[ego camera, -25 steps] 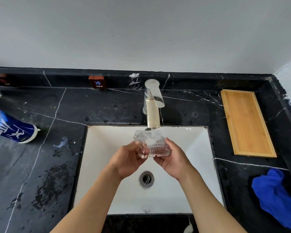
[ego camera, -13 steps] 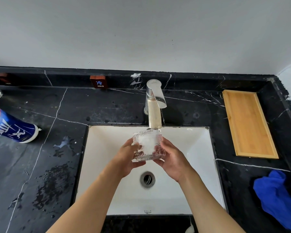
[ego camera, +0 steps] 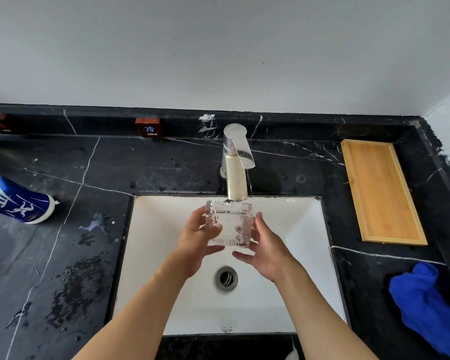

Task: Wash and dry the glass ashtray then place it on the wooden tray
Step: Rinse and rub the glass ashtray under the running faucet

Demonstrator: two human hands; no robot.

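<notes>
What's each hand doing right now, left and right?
Left hand: closed on the glass ashtray, gripping its left side.
Right hand: closed on the same ashtray, supporting its right side and bottom.

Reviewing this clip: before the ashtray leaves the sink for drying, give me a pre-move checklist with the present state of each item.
1. Hold: left hand and right hand both grip the glass ashtray, ok.
2. Ashtray over the white sink, below the faucet, ok.
3. Water shut off: cannot tell.
4. Rinse finished, no residue: cannot tell; the ribbed glass hides it.
5. Blue cloth lies on the counter at the right, ok.
6. Wooden tray bare, ready for the ashtray, ok.
</notes>
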